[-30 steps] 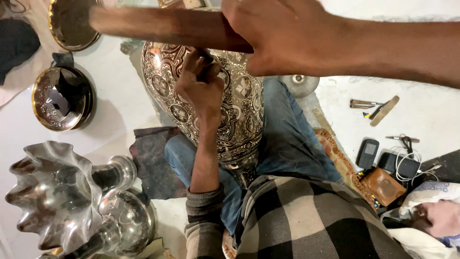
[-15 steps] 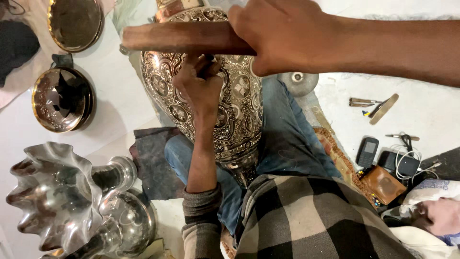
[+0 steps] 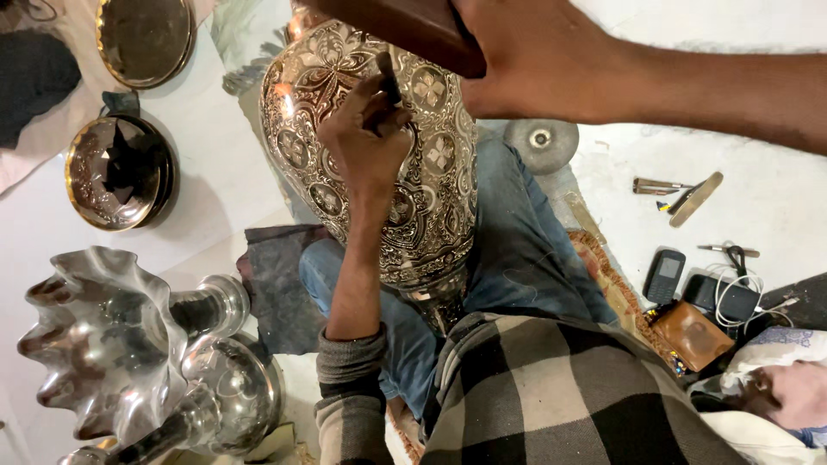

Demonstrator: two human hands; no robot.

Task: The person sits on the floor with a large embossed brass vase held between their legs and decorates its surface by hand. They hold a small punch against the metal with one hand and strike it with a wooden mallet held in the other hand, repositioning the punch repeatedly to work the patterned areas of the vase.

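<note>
A chisel (image 3: 389, 82) is pinched by the left hand (image 3: 366, 142) against the engraved vase (image 3: 435, 185); a wooden mallet (image 3: 405, 26) is gripped by the right hand (image 3: 534, 56).

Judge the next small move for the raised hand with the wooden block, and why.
Probably a short downward tap: the right hand holds the wooden block just above the dark punch, which the left hand presses tip-first against the engraved metal vase lying across the lap.

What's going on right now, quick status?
Left hand pins a thin tool against the vase. Right hand grips a wooden block above it. Vase lies across the lap. Nothing between block and tool.
</note>
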